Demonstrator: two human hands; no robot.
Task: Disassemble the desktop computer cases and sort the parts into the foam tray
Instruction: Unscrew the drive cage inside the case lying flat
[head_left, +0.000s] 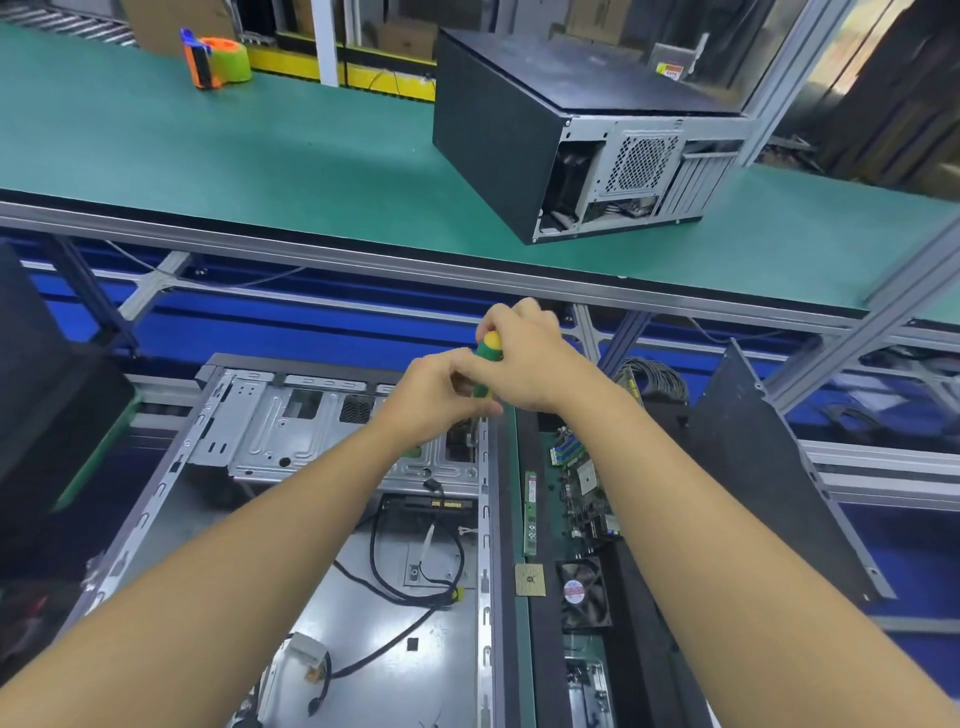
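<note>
An open desktop case lies flat in front of me, with its metal drive cage and loose black cables showing inside. Both hands meet over its far right corner. My right hand grips the top of a green and yellow screwdriver, held upright. My left hand closes around the lower handle; the shaft drops toward the drive cage. To the right, a black foam tray holds a motherboard, a RAM stick, a CPU chip and a small fan.
A second, closed black case stands on the green conveyor belt beyond the aluminium rail. An orange and green tape dispenser sits at the far left. A black side panel leans right of the tray. A dark box stands at left.
</note>
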